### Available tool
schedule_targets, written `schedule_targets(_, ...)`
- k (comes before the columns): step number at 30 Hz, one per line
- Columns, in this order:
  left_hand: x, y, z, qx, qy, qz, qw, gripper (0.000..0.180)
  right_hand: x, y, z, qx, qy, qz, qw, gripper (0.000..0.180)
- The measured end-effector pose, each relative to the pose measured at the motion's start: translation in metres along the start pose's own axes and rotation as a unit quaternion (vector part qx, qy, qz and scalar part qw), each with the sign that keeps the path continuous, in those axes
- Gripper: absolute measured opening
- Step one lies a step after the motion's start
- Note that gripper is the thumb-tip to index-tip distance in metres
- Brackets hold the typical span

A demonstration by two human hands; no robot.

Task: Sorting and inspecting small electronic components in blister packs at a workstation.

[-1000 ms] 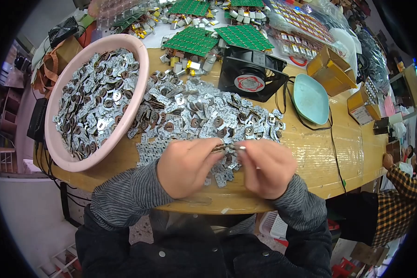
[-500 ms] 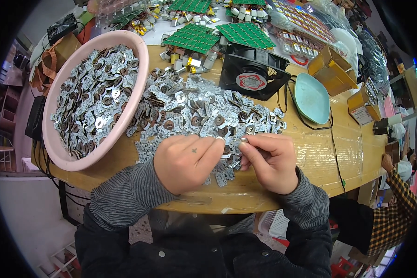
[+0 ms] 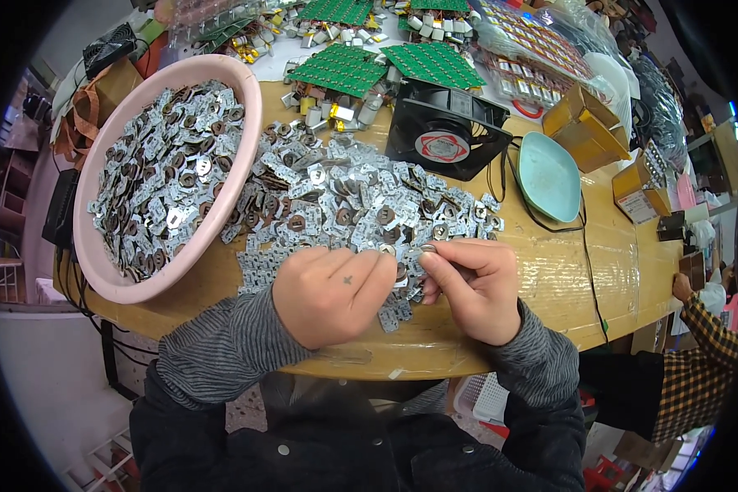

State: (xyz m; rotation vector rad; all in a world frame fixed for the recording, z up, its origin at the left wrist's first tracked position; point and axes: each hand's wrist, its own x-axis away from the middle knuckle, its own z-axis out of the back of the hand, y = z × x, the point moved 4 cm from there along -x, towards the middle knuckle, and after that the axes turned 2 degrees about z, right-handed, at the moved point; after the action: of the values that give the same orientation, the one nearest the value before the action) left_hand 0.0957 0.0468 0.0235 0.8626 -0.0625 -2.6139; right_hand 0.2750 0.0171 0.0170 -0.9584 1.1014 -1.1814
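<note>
Over the near edge of a heap of small white circuit boards with round brown parts (image 3: 353, 193), my two hands come close together. My left hand (image 3: 330, 295) is closed, its back toward me and its fingers curled under. Whatever it holds is hidden behind the knuckles. Thumb and index finger of my right hand (image 3: 480, 287) are pinched together, with a tiny greyish edge at their tips that is too small to name. A narrow gap separates the two hands, and boards show below it.
A pink basin (image 3: 250, 123) full of similar boards stands at the left. Behind the heap is a black fan (image 3: 443, 127), with green circuit panels (image 3: 340, 70) farther back. To the right lie a teal tray (image 3: 549, 176), a cable and open cardboard boxes (image 3: 586, 123). Another person's checked sleeve (image 3: 713, 332) shows far right.
Both hands stay in nearly the same place, still closed. The right fingertips have shifted very slightly, and the whole view has moved a little.
</note>
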Motion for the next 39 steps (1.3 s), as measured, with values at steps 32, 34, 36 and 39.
schedule_targets(32,0.000,-0.006,0.003,0.246,-0.026,0.056,0.967,0.035,0.000,-0.027,0.001,0.212,-0.083,0.349,0.909,0.026)
schedule_targets(34,0.000,-0.014,0.003,0.271,-0.055,0.110,0.955,0.034,0.001,-0.029,0.007,0.226,-0.066,0.333,0.913,0.024)
schedule_targets(36,-0.002,-0.011,0.000,0.255,-0.044,0.096,0.961,0.033,0.001,-0.027,0.010,0.233,-0.044,0.331,0.913,0.022)
schedule_targets(39,0.000,-0.008,0.001,0.221,-0.015,0.095,0.970,0.031,0.004,-0.028,0.003,0.259,-0.004,0.321,0.911,0.022)
